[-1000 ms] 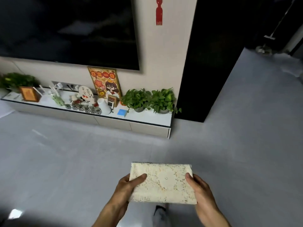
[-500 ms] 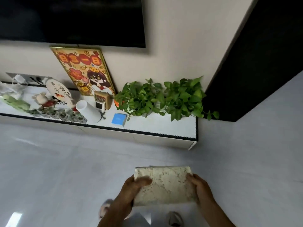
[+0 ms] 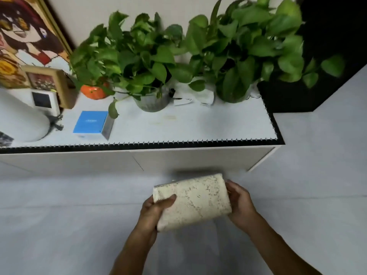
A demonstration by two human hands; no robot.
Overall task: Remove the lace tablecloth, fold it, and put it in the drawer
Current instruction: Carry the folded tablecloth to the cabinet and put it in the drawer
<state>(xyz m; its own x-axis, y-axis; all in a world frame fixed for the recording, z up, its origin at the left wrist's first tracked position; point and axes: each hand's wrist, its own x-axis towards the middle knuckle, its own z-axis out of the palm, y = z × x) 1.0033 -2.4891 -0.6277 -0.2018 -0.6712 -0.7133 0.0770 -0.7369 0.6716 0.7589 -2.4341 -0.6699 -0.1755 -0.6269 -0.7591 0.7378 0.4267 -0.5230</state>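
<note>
This is a home living room. A long, low white cabinet (image 3: 178, 157) with flat drawer fronts stands against a pale wall (image 3: 89, 8), its top edged with dark trim. On it sit leafy green potted plants (image 3: 178, 52), one in a clear glass pot (image 3: 153, 102), an orange ornament (image 3: 94, 91) shaped like a small pumpkin, a blue box (image 3: 90, 122), a small framed picture (image 3: 42, 81) and a white gadget with a dark screen (image 3: 42, 100). A colourful cartoon poster (image 3: 21, 40) in a gilt frame leans against the wall. The floor (image 3: 59, 225) is smooth, pale grey tile.
</note>
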